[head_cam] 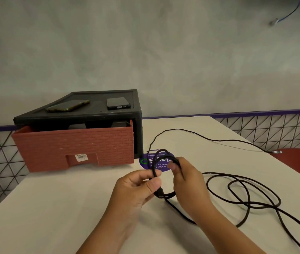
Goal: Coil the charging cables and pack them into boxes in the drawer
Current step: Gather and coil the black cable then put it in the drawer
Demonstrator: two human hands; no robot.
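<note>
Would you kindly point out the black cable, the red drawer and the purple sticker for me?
black cable (164,195): head view, on the bottom of the coiled loop.
red drawer (76,145): head view, on its brick-patterned front.
purple sticker (145,165): head view, on its left part, below the green ring.

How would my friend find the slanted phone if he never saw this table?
Find the black cabinet at the back left of the white table, with its red brick-patterned drawer pulled partly out. Two phones lie on its top. The slanted phone is the left one, long and glossy, while the right phone is matte dark and sits straight.
</note>
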